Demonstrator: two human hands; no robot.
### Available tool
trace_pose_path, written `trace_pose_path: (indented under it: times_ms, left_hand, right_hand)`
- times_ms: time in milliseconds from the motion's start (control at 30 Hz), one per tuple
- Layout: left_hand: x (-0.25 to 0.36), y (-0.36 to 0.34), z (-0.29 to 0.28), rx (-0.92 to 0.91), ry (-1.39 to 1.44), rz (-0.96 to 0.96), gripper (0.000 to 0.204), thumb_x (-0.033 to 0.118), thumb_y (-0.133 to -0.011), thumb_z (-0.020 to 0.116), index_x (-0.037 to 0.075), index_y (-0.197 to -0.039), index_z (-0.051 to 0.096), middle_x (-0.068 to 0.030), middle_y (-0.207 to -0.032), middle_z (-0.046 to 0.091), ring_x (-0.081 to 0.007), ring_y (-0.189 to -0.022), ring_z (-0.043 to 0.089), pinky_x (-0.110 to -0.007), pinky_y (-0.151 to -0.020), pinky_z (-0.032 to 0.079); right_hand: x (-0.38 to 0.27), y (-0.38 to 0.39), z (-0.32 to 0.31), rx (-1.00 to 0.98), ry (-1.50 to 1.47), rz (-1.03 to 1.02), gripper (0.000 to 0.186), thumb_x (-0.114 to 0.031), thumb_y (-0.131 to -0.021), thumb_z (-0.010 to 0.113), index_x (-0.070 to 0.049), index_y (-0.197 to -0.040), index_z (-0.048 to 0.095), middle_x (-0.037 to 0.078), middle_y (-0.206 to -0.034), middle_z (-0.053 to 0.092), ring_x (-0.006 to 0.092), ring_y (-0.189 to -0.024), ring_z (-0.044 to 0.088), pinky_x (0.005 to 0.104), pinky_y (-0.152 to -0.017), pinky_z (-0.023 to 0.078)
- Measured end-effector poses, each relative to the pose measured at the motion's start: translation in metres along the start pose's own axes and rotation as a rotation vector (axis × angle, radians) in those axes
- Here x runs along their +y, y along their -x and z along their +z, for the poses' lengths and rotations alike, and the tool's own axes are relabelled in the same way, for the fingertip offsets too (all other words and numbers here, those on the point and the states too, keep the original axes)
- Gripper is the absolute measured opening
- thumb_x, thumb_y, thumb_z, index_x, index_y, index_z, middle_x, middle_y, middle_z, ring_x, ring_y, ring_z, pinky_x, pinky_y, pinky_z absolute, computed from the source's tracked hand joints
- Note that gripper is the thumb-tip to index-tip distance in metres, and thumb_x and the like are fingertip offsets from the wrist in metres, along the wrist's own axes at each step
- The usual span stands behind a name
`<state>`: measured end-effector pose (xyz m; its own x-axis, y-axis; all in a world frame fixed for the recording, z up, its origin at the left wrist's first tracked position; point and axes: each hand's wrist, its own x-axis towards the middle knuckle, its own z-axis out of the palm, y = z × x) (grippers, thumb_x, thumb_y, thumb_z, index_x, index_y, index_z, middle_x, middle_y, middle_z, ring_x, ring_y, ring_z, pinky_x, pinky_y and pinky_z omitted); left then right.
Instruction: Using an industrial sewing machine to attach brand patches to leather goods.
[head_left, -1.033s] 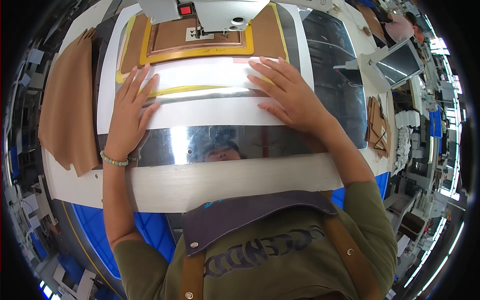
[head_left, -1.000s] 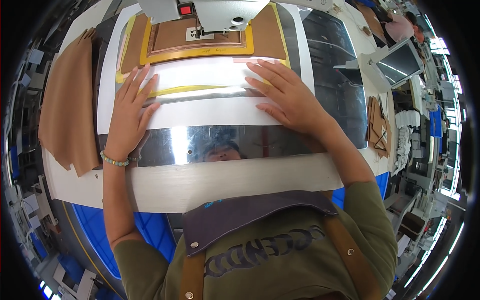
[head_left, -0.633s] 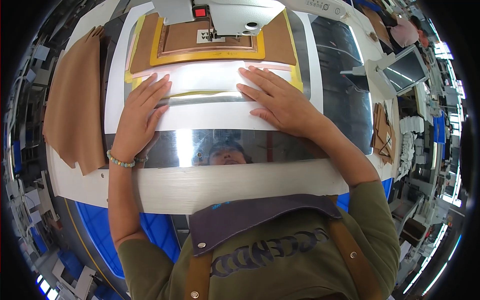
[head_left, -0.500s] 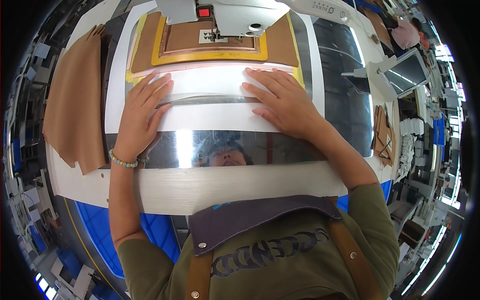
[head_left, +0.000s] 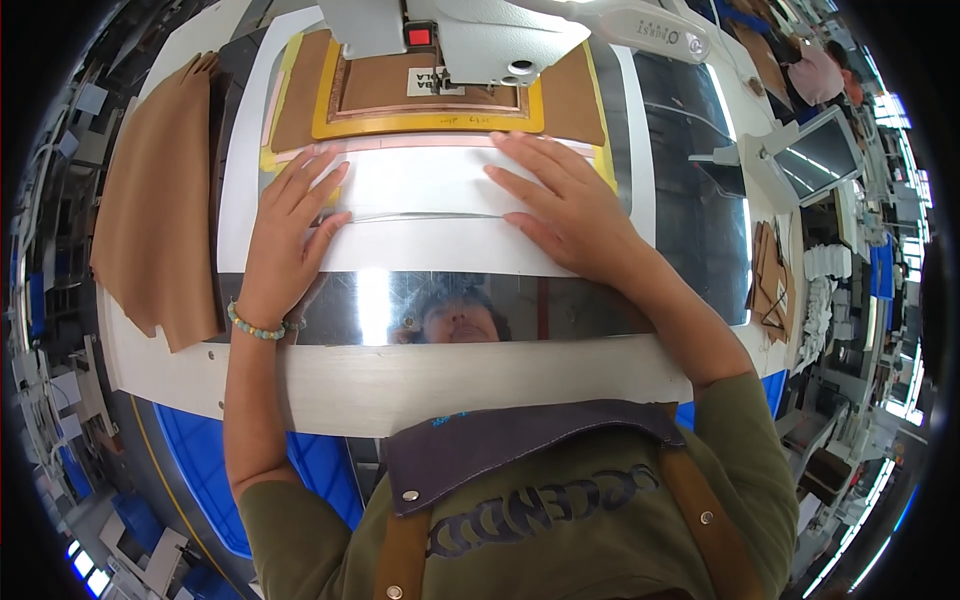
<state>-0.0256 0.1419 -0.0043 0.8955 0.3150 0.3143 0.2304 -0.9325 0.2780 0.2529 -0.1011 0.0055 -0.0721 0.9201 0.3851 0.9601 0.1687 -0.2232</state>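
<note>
My left hand lies palm down, fingers spread, on the left end of a narrow white sheet. My right hand rests likewise on its right end, fingertips near a pink strip. Just beyond is a brown panel with yellow tape along its sides, under a yellow frame beneath the white machine head and its presser foot. A larger white sheet shows below the narrow one, over a shiny metal plate.
A brown leather-like piece lies at the left. At the right are a screen on an arm and cut brown pieces. Blue bins sit under the table's front edge. A person in pink is at the upper right.
The whole view has shifted slightly down and right. The narrow white sheet now covers most of the yellow and silver band below it, and more pink strip shows. My hands have shifted slightly with it.
</note>
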Motion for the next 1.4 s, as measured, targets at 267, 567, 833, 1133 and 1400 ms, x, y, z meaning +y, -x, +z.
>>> trace_pose_path:
  times_ms: [267, 567, 833, 1133, 1400]
  left_hand:
    - [-0.040, 0.002, -0.005, 0.124, -0.311, -0.108, 0.052, 0.024, -0.108, 0.063, 0.008, -0.156, 0.057, -0.0071, -0.166, 0.051, -0.0351, -0.160, 0.034, -0.049, -0.127, 0.032]
    - [-0.042, 0.002, -0.003, -0.009, -0.228, -0.163, 0.053, 0.035, -0.111, 0.057, 0.011, -0.158, 0.055, -0.0050, -0.167, 0.051, -0.0343, -0.161, 0.032, -0.048, -0.129, 0.029]
    - [-0.042, 0.004, -0.003, -0.007, -0.296, -0.207, 0.053, 0.036, -0.110, 0.059, 0.006, -0.154, 0.058, -0.0071, -0.165, 0.052, -0.0350, -0.157, 0.038, -0.048, -0.127, 0.033]
    - [-0.040, 0.006, 0.001, 0.025, -0.359, -0.242, 0.054, 0.038, -0.110, 0.059, 0.003, -0.151, 0.061, -0.0094, -0.161, 0.057, -0.0374, -0.154, 0.042, -0.049, -0.124, 0.037]
    - [-0.038, 0.003, 0.004, 0.095, -0.360, -0.186, 0.059, 0.036, -0.110, 0.057, 0.009, -0.162, 0.049, -0.0087, -0.174, 0.039, -0.0361, -0.161, 0.030, -0.050, -0.130, 0.028]
  right_hand:
    - [0.038, 0.033, -0.026, -0.070, 0.215, 0.256, 0.057, -0.032, -0.104, 0.065, 0.001, -0.149, 0.057, 0.016, -0.161, 0.052, 0.0362, -0.155, 0.040, 0.0531, -0.128, 0.030]
    - [0.048, 0.041, -0.019, -0.210, 0.206, 0.339, 0.069, -0.046, -0.111, 0.051, 0.001, -0.161, 0.044, 0.015, -0.172, 0.039, 0.0350, -0.163, 0.026, 0.0584, -0.132, 0.017]
    - [0.046, 0.040, -0.018, -0.195, 0.170, 0.325, 0.068, -0.050, -0.110, 0.050, -0.004, -0.160, 0.048, 0.013, -0.172, 0.040, 0.0361, -0.163, 0.025, 0.0588, -0.132, 0.015]
    - [0.043, 0.038, -0.022, -0.220, 0.158, 0.320, 0.066, -0.050, -0.110, 0.050, -0.009, -0.162, 0.048, 0.011, -0.173, 0.038, 0.0367, -0.163, 0.025, 0.0594, -0.132, 0.013]
    - [0.048, 0.042, -0.023, -0.103, 0.091, 0.326, 0.065, -0.049, -0.110, 0.050, -0.007, -0.160, 0.050, 0.013, -0.172, 0.039, 0.0372, -0.163, 0.025, 0.0583, -0.132, 0.013]
